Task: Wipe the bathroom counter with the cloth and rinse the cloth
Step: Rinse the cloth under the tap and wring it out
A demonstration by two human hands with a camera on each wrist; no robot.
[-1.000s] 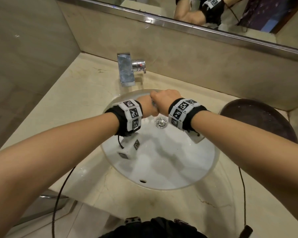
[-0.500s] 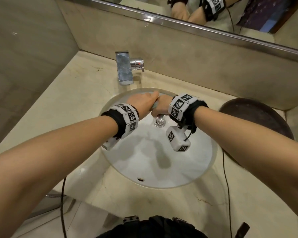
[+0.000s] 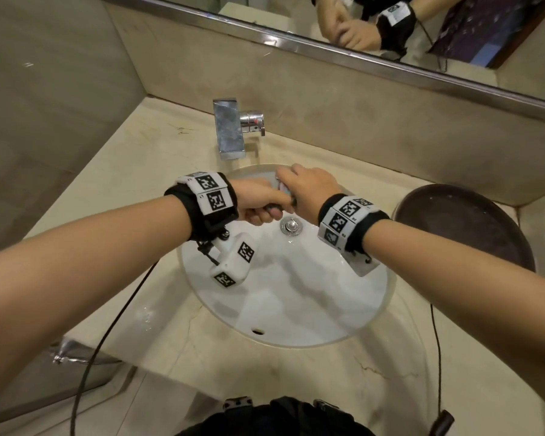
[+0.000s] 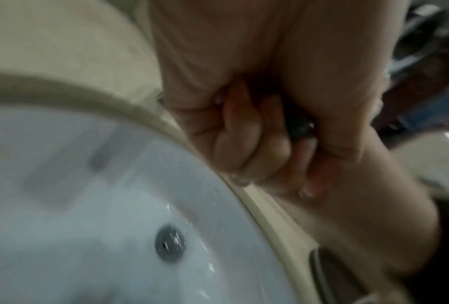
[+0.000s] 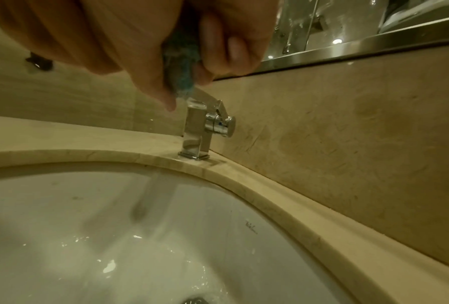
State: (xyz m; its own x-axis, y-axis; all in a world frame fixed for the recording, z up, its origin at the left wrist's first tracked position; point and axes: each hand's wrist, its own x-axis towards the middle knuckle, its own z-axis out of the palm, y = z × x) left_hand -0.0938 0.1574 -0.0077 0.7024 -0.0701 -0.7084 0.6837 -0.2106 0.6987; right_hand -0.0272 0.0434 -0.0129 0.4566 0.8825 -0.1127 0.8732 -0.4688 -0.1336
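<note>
Both hands are fists over the back of the white basin (image 3: 296, 303), just above the drain (image 3: 291, 226). My left hand (image 3: 258, 202) and my right hand (image 3: 309, 191) grip opposite ends of a small twisted cloth (image 3: 282, 187), of which only a pale strip shows between them. The cloth (image 5: 182, 61) looks blue-green in the right wrist view, squeezed between my right thumb and fingers (image 5: 234, 47). In the left wrist view my left fingers (image 4: 249, 139) are curled tight around a dark bit of cloth (image 4: 300, 127). The chrome faucet (image 3: 230, 130) stands just behind the hands.
The beige marble counter (image 3: 114, 184) surrounds the basin. A dark round tray (image 3: 466, 228) sits on the right of the counter. The backsplash and mirror (image 3: 359, 33) rise behind the faucet. A wall closes the left side. Water drops lie in the basin.
The two fists have counter-rotated around the cloth: the left wrist has rolled so its camera hangs below, the right wrist has rolled the other way. Both hands have stayed over the basin's back.
</note>
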